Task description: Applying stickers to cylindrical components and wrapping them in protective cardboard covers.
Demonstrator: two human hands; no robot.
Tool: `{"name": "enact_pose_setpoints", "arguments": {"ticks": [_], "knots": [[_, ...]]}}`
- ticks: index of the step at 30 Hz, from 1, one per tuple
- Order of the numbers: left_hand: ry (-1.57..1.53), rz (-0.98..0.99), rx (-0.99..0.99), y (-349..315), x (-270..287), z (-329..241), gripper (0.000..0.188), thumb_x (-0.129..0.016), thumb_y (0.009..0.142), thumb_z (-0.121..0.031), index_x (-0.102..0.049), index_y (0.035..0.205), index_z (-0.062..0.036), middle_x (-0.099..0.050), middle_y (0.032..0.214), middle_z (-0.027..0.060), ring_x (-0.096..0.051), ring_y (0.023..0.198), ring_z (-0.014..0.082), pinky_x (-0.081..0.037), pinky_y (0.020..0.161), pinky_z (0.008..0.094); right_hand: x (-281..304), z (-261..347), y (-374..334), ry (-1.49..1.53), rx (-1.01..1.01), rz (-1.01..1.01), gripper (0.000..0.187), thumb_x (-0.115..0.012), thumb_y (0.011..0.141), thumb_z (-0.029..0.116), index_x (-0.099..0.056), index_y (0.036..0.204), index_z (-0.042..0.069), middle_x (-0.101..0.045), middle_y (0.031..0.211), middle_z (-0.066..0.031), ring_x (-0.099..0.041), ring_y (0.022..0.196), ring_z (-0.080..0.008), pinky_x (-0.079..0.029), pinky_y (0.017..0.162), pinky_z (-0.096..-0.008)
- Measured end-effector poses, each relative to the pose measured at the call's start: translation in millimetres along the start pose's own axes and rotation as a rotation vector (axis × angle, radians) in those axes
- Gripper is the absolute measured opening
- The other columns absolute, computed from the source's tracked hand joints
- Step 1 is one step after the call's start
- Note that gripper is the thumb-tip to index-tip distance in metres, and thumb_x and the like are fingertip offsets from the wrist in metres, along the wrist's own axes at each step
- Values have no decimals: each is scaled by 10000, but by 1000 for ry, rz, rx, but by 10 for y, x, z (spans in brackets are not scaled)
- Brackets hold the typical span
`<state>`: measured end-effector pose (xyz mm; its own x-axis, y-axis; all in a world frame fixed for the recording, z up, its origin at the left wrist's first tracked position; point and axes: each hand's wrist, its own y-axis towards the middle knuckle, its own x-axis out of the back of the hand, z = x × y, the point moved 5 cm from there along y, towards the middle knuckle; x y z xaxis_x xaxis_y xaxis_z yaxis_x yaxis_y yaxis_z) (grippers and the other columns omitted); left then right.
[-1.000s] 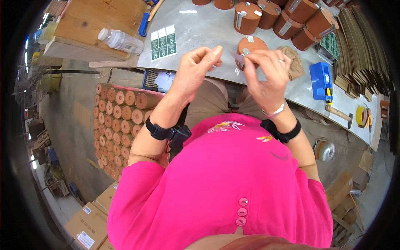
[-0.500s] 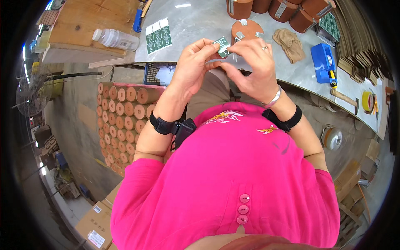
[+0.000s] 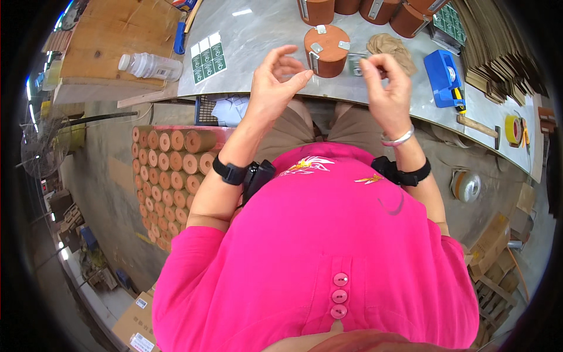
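A round brown clay-coloured block (image 3: 326,50) with metal clips on its top and side stands on the table's near edge, between my hands. My left hand (image 3: 274,82) is to its left, holding nothing, thumb stretched toward the block and fingers apart and partly curled. On the other side, my right hand (image 3: 387,88) is closed in a pinch. At its thumb tip shows a small blurred green label (image 3: 355,63), seemingly held there. A sheet of green labels (image 3: 209,60) lies farther left, with white blank spaces along its top.
More brown blocks (image 3: 372,10) stand at the back beside a tan cloth (image 3: 384,46). To the right are a blue tape dispenser (image 3: 443,79), a hammer (image 3: 478,130), yellow tape (image 3: 514,129) and stacked cardboard (image 3: 498,53). A clear bottle (image 3: 151,67) lies left; stacked clay-coloured cylinders (image 3: 170,170) stand below.
My hands have moved apart. The left has let go of the green label; the right has shifted right with it. The brown block now shows fully between them.
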<state>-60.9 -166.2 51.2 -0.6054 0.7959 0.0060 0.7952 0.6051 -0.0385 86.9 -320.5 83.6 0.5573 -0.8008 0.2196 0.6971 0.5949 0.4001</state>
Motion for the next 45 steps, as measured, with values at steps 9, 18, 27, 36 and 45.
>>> {"name": "enact_pose_setpoints", "arguments": {"ticks": [9, 18, 27, 36, 45], "knots": [[341, 23, -330, 617, -285, 297, 944, -930, 646, -321, -434, 1389, -16, -615, 1248, 168, -602, 1166, 285, -486, 1000, 374, 330, -176, -182, 25, -114, -64, 129, -673, 936, 117, -630, 887, 5, -602, 753, 20, -510, 689, -53, -436, 639, -228], [-379, 89, 81, 392, -516, 113, 660, -595, 957, -522, -459, 1359, -15, -595, 1248, 106, -609, 1112, 191, -510, 950, 340, 80, 87, -70, 185, -65, -45, 131, -667, 942, 112, -630, 885, 0, -599, 741, 21, -507, 679, -37, -433, 619, -217], [-435, 59, 128, 297, -585, 136, 635, -464, 1004, -569, -463, 1343, -32, -600, 1231, 97, -605, 1112, 161, -511, 944, 324, -203, -40, 14, 218, -88, -28, 172, -664, 947, 121, -614, 840, -3, -540, 621, 56, -432, 565, 7, -334, 473, -208], [-438, 36, 100, 276, -594, 109, 603, -455, 1013, -555, -476, 1305, -28, -605, 1203, 89, -599, 1099, 155, -498, 952, 329, -251, -42, -2, 228, -124, -74, 179, -672, 941, 125, -620, 826, -2, -537, 590, 48, -439, 534, 2, -333, 448, -221], [-405, 43, 61, 188, -575, 132, 595, -519, 991, -528, -491, 1301, -21, -607, 1212, 83, -602, 1102, 156, -504, 943, 336, -278, -2, -92, -58, 18, -177, 143, -718, 864, 102, -612, 809, 24, -555, 592, -35, -499, 483, -137, -416, 502, -303]]}}
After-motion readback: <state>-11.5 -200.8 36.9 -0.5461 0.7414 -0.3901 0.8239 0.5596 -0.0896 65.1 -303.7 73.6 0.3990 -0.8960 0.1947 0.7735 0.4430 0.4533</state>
